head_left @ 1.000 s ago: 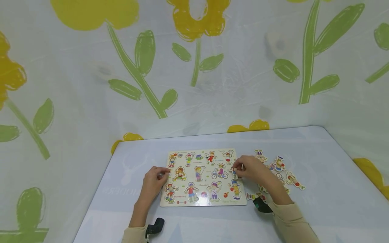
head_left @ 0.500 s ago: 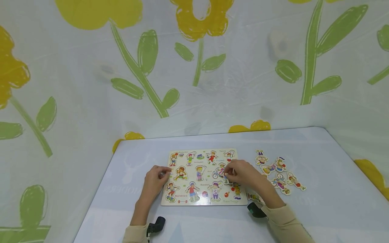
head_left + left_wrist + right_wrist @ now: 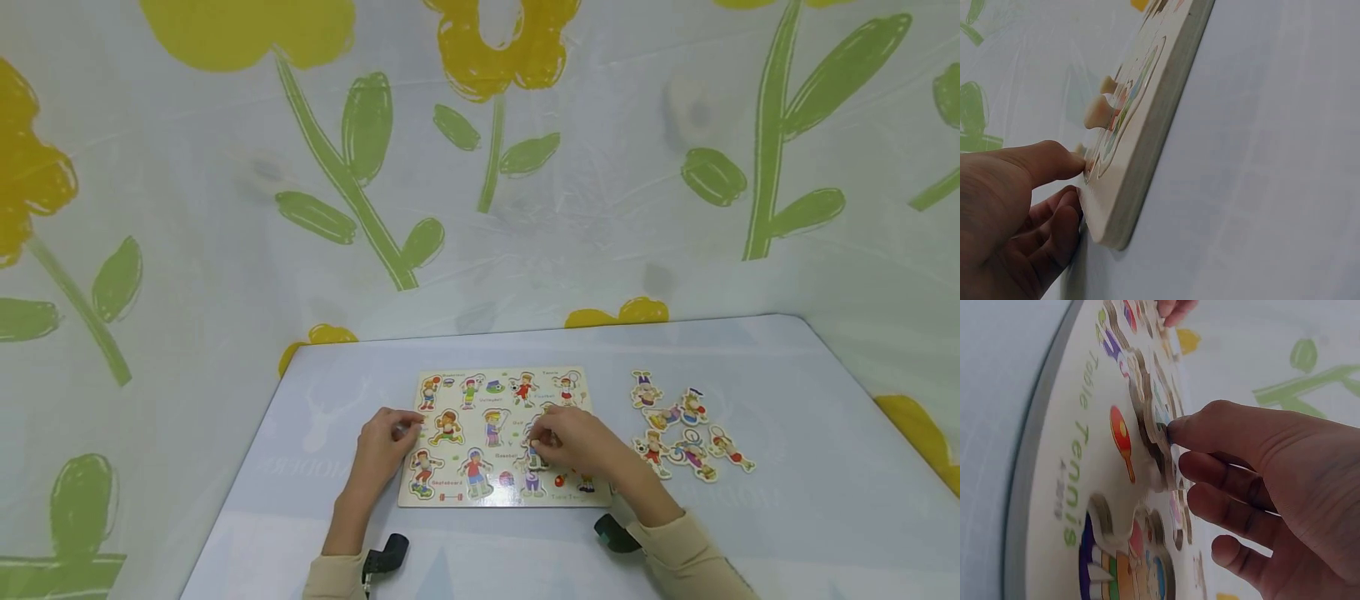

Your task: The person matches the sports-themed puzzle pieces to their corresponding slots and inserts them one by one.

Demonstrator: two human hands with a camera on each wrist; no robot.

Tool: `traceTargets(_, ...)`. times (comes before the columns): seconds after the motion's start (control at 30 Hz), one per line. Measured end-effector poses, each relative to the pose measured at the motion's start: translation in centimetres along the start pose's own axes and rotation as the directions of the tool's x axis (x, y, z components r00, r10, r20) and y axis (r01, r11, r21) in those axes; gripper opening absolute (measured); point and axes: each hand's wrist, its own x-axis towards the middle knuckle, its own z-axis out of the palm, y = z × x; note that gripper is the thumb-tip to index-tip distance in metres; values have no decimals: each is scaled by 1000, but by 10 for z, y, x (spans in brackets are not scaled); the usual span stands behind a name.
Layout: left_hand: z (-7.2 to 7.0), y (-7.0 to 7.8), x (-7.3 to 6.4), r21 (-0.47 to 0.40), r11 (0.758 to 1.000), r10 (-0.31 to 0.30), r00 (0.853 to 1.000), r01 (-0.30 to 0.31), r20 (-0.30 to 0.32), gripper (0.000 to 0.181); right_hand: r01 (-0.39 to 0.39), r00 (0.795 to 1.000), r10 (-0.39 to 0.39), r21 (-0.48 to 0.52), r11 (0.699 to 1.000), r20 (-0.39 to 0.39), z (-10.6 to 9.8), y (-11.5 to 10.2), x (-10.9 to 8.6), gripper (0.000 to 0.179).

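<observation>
A wooden peg puzzle board (image 3: 502, 503) with pictures of children at sports lies flat on the table. My left hand (image 3: 384, 446) holds its left edge, thumb on the face and the other fingers curled at the side. In the left wrist view a round wooden knob (image 3: 1099, 114) rises from the board close to the thumb. My right hand (image 3: 581, 442) pinches a figure-shaped puzzle piece (image 3: 1161, 409) between thumb and finger. That piece hangs over the lower right part of the board, overlapping the baseball figure; the fingers hide much of it.
Several loose puzzle pieces lie right of the board, among them a tennis figure (image 3: 729, 450) and one with red clothes (image 3: 654, 454). A flower-printed curtain (image 3: 600, 225) rises behind the white table (image 3: 787, 542). Black wrist cameras (image 3: 386, 557) sit by both wrists.
My right hand has carried the puzzle piece leftward from the board's right edge to over the baseball figure. My left hand has stayed at the left edge.
</observation>
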Motion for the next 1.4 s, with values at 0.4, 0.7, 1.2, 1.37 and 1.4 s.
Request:
traceTargets(0.4,-1,2,-1,4,1000,-5,1000,5,0,15,77,997,-77,19,997,15,13,-24,8,5)
traceTargets(0.7,0,1,-1,-7,1000,8,1000,-8,-10,13,123,992,-123,13,992,22,24,-40,15,6)
traceTargets(1.2,0,3,-2,-6,1000,9,1000,-9,-10,14,118,992,-120,58,991,35,39,-60,24,8)
traceTargets(1.37,-1,3,-1,0,1000,-1,1000,1,-3,14,124,992,-126,53,991,30,42,-62,25,7)
traceTargets(1.4,-1,3,-1,0,1000,-9,1000,9,-1,14,127,991,-128,51,991,29,42,-62,25,6)
